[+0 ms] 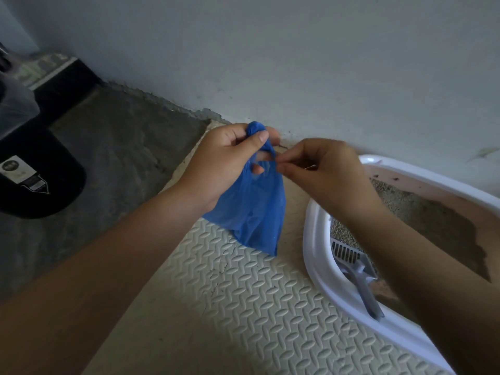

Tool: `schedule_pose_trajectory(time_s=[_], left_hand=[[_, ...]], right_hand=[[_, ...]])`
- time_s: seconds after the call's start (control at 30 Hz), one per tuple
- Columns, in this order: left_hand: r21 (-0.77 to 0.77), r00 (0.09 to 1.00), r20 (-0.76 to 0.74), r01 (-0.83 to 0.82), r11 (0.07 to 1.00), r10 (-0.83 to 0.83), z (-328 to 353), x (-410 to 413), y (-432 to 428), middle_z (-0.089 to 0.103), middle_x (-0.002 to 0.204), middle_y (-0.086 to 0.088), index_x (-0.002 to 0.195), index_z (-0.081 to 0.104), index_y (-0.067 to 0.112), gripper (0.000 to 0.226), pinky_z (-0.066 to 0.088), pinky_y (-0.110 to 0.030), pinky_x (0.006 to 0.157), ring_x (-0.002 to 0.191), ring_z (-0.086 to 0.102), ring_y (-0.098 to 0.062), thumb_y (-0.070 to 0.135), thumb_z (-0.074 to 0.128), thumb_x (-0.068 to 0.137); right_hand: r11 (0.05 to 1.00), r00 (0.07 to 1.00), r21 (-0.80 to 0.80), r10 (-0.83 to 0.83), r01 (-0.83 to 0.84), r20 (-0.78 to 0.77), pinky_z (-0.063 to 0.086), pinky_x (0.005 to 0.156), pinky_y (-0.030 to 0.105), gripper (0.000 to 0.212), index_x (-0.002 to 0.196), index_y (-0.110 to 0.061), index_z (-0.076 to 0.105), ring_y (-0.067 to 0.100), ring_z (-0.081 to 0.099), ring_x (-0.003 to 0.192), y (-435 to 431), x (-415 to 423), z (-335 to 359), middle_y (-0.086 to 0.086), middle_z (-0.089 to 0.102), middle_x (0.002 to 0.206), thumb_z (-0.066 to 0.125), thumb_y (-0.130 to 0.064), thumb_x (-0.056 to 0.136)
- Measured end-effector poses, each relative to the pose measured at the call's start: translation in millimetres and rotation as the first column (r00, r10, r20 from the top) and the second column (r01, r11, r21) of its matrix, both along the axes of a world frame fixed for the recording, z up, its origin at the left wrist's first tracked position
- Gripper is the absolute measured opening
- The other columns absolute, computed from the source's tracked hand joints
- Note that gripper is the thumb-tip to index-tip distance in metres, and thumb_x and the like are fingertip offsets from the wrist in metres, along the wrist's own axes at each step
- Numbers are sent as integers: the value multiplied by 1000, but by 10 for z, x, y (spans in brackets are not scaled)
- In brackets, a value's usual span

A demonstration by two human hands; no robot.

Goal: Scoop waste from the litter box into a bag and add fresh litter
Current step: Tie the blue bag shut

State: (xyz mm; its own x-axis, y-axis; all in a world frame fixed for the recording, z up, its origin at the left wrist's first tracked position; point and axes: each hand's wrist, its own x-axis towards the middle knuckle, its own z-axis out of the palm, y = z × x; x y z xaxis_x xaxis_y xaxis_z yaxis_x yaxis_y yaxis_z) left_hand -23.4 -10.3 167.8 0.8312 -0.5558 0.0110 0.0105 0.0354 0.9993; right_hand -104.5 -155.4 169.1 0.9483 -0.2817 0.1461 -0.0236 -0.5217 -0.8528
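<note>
Cream foam mat point(243, 307) below: left hand point(224, 161) grips bunched top of blue plastic bag point(257, 212), hanging upright; right hand point(324, 171) pinches handle, nearer white litter box point(311, 239).

Scoop point(359, 270) apparently inside litter box point(313, 239), right of bag point(254, 212)

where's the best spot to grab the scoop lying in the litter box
By its handle, from above on the near side. The scoop lies in the litter box with its slotted head down on the litter and the bare handle slanting toward the near rim.
</note>
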Motion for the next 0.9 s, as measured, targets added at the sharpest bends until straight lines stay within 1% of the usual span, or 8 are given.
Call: schedule_pose_trajectory(time_s=[0.1,0.17,0.3,0.37,0.5,0.7,0.83,0.9], left_hand=[[-72,993,-117,-13,997,4,-27,16,-1,74,94,-1,96,68,10,17,52,-18,68,90,71,-19,11,51,96],[-76,993,-116,-2,997,-7,-33,31,12,73,89,-1,95,68,9,17,53,-20,72,87,70,-18,9,51,96],[73,993,93,72,995,-78,39,58,67,69,80,1,88,68,11,19,51,-20,67,71,64,-10,6,51,96],[175,968,209,100,980,-136,80,71,96,69,82,-2,90,69,13,19,52,-22,67,69,63,-8,7,52,96],[326,870,447,59,944,-209,100,118,166,68,93,1,95,71,19,17,56,-29,73,75,67,-11,12,56,93],[307,771,619,-65,949,-147,61,169,249,63,95,1,100,71,22,17,50,-29,79,90,61,-15,17,57,92],[193,823,565,-57,980,-64,-15,136,231,65,97,2,97,72,16,17,46,-21,86,97,61,-8,12,56,93],[140,870,489,-7,990,-63,-23,105,214,66,96,0,94,71,15,17,45,-23,88,97,62,-8,10,54,92]], right_hand=[[997,1000,-79,15,-15,-3,49,73,9,11,88,-22,75,-6,64,75,65,-28,-93,-20,69,79,71,-13,82],[998,998,-25,53,-54,-34,51,78,13,13,92,-21,75,-5,66,79,44,-16,-120,-17,71,84,70,-13,83],[997,998,71,-24,28,-61,47,72,13,11,91,-24,70,-2,63,75,-33,52,-175,-11,71,85,67,-15,86],[996,999,87,-13,17,-48,47,78,12,19,101,-23,66,-2,63,86,-8,107,-197,-7,70,97,60,-10,89],[966,989,219,145,-136,-25,49,97,40,26,110,-10,66,19,65,105,116,189,-248,8,71,105,49,-1,93],[966,995,246,89,-76,-43,51,92,44,17,104,-12,68,25,67,91,117,186,-285,12,72,92,58,-6,92],[950,999,311,43,-33,-25,53,75,27,24,118,-13,62,12,64,71,93,182,-282,7,67,78,49,-14,98],[948,999,316,43,-32,-30,54,69,25,30,126,-17,58,11,64,65,104,204,-271,4,67,72,49,-15,98]])
